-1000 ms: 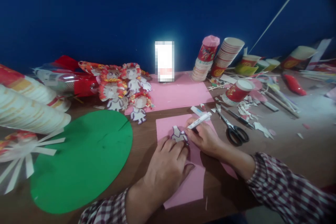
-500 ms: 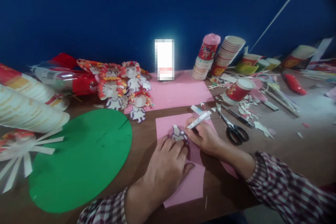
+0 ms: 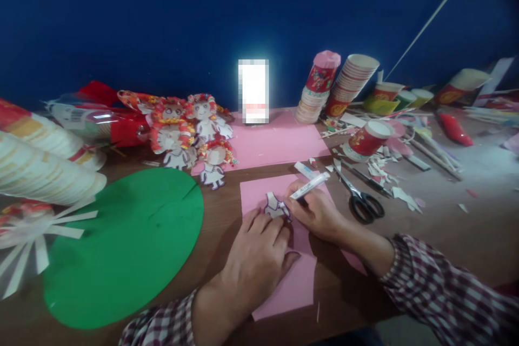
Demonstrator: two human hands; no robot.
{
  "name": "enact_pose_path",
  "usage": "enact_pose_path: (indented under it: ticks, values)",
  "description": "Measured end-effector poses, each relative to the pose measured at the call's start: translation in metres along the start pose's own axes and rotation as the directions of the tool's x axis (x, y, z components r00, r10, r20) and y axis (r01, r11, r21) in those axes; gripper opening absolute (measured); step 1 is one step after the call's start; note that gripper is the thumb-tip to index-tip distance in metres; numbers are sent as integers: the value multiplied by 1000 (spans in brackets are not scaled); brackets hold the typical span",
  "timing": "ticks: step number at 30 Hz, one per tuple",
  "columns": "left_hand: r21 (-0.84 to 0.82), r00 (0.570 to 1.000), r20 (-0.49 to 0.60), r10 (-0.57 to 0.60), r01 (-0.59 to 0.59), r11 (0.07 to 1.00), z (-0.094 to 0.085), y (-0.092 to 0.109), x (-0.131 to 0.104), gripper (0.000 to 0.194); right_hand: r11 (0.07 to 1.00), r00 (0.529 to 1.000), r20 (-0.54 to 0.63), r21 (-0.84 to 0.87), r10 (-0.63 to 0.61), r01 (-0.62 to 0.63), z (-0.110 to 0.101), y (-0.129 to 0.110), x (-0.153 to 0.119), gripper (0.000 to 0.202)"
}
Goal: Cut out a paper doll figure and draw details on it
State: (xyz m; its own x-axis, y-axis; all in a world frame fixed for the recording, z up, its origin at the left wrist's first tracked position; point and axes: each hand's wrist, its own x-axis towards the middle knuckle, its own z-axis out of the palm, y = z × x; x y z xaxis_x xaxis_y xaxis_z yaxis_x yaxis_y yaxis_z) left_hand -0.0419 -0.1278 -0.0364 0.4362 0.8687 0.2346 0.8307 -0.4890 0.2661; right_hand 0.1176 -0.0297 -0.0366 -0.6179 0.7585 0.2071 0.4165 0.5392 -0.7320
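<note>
My right hand [image 3: 318, 211] is closed round a white marker [image 3: 310, 185], whose tip end points down and left at a small paper cutout [image 3: 274, 204]. The cutout is white with a dark purple outline and lies on a pink sheet [image 3: 300, 292]. Lying over its lower part, my left hand [image 3: 259, 248] presses it down with the fingers flat and the thumb out to the side, so part of the cutout is hidden. A second white marker [image 3: 303, 170] rests just beyond my right hand.
Black-handled scissors [image 3: 366, 208] and paper scraps [image 3: 381, 170] lie to the right, near a red paper cup [image 3: 370, 140]. Paper doll figures [image 3: 213, 170] lie at the back left. A large green oval sheet [image 3: 125, 259] covers the left, beside stacked cups [image 3: 48, 165].
The back end of the marker has swung slightly right and down in my right hand. My left hand stays on the cutout.
</note>
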Motion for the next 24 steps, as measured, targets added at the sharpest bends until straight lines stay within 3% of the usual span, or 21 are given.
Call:
enact_pose_path:
  ticks: [24]
  values:
    - [18,1000,-20,13,-12,1000,3,0,-1,31,1000,999,41,-9,4,-3,1,2,-1,11]
